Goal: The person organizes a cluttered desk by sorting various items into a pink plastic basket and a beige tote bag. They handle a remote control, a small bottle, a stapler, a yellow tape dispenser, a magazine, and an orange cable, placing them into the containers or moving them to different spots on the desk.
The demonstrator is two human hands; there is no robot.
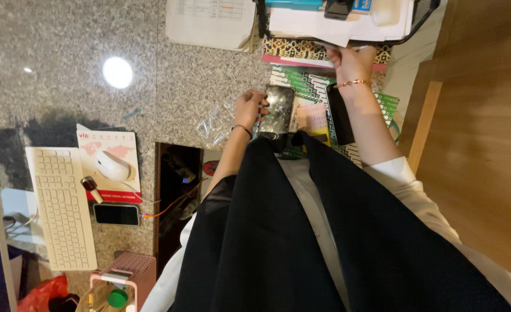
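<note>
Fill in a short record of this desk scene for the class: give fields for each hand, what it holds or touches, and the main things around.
View: head camera looking down over a granite counter
Left hand: grips the edge of a dark phone with a glossy, reflective face
Right hand: raised at the wire tray, pinching a sheet of white papers
Second phone: dark, lying by the right forearm
Beside left hand: crumpled clear plastic wrap
Far left: white keyboard, white mouse, another phone on a cable
</note>
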